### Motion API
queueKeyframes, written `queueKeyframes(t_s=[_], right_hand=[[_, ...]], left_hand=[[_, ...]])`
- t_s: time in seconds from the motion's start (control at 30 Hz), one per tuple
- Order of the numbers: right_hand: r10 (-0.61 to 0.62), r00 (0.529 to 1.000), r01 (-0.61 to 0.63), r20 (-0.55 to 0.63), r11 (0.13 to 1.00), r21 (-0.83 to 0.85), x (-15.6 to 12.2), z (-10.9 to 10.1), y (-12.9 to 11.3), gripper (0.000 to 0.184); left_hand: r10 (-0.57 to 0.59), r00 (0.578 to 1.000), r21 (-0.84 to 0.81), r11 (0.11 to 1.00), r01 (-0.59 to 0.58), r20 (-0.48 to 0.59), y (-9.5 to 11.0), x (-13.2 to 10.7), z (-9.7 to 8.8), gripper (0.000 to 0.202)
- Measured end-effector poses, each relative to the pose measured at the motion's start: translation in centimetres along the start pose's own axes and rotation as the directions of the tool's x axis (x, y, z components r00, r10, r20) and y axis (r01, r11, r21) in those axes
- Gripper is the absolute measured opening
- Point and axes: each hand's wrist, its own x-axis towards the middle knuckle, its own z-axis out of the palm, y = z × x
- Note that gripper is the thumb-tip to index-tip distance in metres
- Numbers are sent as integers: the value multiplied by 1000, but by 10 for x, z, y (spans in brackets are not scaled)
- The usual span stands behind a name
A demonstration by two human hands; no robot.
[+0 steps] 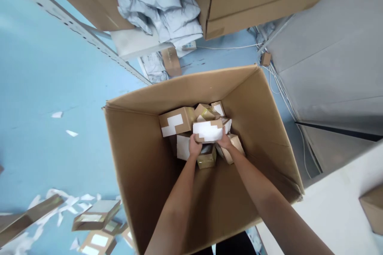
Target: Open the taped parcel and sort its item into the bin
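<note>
Both my arms reach down into a large open cardboard box [140, 159] on the blue floor. My left hand [194, 147] and my right hand [224, 142] are closed on the two near corners of a small taped parcel with a white label [207, 130]. It is held just above a pile of several similar small brown parcels [176, 121] lying at the bottom of the box. The fingers curl under the parcel and are partly hidden.
More small parcels [96, 215] and torn white paper scraps [72, 133] lie on the floor at lower left. Stacked cardboard boxes [254, 4] and grey poly mailers [161, 4] stand beyond. A white table [329, 215] is at right, and cables [281, 87] run along the floor.
</note>
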Motion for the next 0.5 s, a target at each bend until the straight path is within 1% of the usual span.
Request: queueKeyframes(t_s=[0.07, 0.1, 0.17, 0.27, 0.33, 0.4, 0.5], right_hand=[[100, 995, -100, 19, 995, -21, -22, -12, -6, 111], [124, 992, -124, 17, 992, -29, -31, -20, -11, 109], [103, 994, -104, -18, 994, -45, -49, -40, -26, 103], [20, 995, -29, -101, 996, -82, -75, -74, -58, 94], [-43, 987, 29, -156, 995, -95, -98, -95, -84, 87], [-100, 974, 81, -204, 992, -99, -126, -114, -108, 76], [-122, 962, 104, -245, 991, -84, -177, -130, -135, 58]], left_hand=[[3, 1000, -32, 1000, -2, 16, -4, -27, -7, 70], [16, 1000, -54, 998, -14, 22, -3, -39, -11, 72], [55, 998, -101, 993, -53, 18, 2, -61, -23, 72], [93, 995, -133, 986, -96, -28, 24, -87, -47, 67], [95, 993, -129, 986, -104, -76, 44, -103, -70, 65], [101, 989, -120, 986, -114, -112, 66, -119, -99, 62], [144, 983, -99, 983, -156, -114, 90, -144, -147, 56]])
